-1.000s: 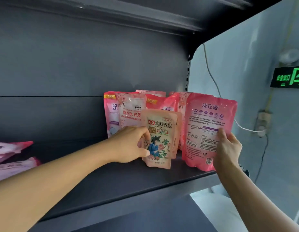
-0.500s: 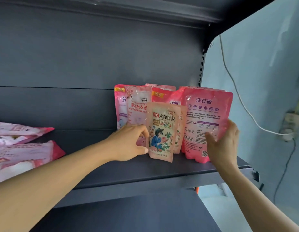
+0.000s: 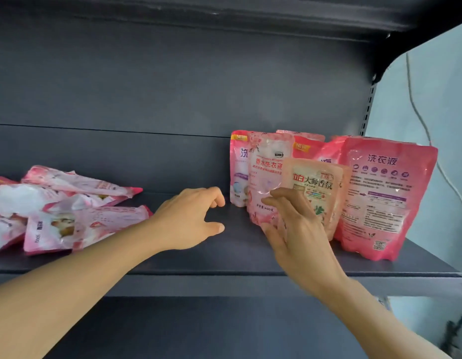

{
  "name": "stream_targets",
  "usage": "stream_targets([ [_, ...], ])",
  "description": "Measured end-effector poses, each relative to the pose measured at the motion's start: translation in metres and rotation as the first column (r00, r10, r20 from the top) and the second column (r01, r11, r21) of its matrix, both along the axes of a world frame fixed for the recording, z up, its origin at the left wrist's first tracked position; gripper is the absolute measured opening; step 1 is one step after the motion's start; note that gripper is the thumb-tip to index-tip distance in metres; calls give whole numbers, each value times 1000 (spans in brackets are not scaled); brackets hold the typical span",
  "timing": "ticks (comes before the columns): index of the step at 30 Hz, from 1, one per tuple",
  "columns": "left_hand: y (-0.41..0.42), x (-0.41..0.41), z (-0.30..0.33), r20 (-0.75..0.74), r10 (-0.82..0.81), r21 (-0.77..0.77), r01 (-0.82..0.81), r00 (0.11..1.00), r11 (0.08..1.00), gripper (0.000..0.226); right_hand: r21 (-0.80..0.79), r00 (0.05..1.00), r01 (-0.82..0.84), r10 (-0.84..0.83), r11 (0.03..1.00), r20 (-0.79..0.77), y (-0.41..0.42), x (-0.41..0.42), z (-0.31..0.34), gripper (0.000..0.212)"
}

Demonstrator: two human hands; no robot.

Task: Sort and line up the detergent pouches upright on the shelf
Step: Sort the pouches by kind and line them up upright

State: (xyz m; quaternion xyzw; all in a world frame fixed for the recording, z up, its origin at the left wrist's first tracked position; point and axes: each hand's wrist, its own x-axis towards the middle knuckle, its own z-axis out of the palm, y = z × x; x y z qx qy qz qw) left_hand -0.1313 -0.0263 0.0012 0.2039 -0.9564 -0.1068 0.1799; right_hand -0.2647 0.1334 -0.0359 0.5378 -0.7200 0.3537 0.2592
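Note:
Several pink detergent pouches stand upright at the right end of the dark shelf (image 3: 224,257). The large pink pouch (image 3: 385,198) is rightmost, its printed back facing me. A small peach pouch (image 3: 318,180) stands in front, with a pale pink pouch (image 3: 263,169) to its left and more pouches (image 3: 237,161) behind. My right hand (image 3: 294,229) is spread in front of the peach and pale pink pouches, fingertips against them, gripping nothing. My left hand (image 3: 193,218) hovers open over bare shelf just left of the row. A pile of pouches (image 3: 69,211) lies flat at the left.
Bare shelf surface lies between the flat pile and the upright row. The shelf's back panel (image 3: 173,99) and the shelf above (image 3: 199,11) close in the space. Right of the shelf post (image 3: 367,107), a cable (image 3: 416,104) hangs on a pale wall.
My left hand has let go of the small peach pouch and moved left. My right hand has left the large pink pouch and moved to the small pouches. The view has swung left.

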Motion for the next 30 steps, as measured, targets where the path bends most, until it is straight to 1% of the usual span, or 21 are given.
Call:
stream_targets([
  [4,-38,46,3,-28,71,-9,-71,997,997,32,65,998,-61,60,996,4,-44,30,-1,33],
  [6,-60,70,3,-36,100,8,-100,994,995,31,91,996,-88,85,992,30,-66,47,-1,33],
  [11,-120,130,-1,-44,163,59,-160,986,985,33,146,976,-148,120,978,183,-126,88,0,32],
  [14,-149,156,-7,-15,178,75,-176,984,981,33,176,941,-164,101,971,323,-158,105,-2,27],
  [16,-164,168,-12,13,153,81,-154,988,985,33,221,881,-155,33,963,472,-175,112,0,20],
  [18,-175,175,-16,49,116,75,-120,992,990,34,278,785,-141,-63,950,616,-190,113,2,16],
  [20,-183,178,-19,90,83,63,-89,992,994,36,360,697,-153,-158,920,699,-203,107,2,24],
  [21,-185,177,-21,113,69,50,-76,991,996,39,388,645,-188,-184,902,742,-209,105,2,30],
  [23,-186,174,-24,153,51,-10,-50,987,999,45,379,516,-259,-204,889,832,-220,102,1,31],
  [24,-185,172,-25,165,46,-52,-38,985,998,49,364,460,-274,-211,890,862,-225,99,1,32],
  [25,-183,170,-26,173,45,-88,-30,984,996,52,363,424,-283,-224,888,877,-230,97,2,33],
  [27,-182,166,-27,174,45,-126,-23,984,992,54,394,386,-288,-270,873,882,-240,95,5,34],
  [30,-181,162,-27,146,34,-130,-15,989,991,56,419,313,-286,-329,862,891,-251,93,9,30],
])
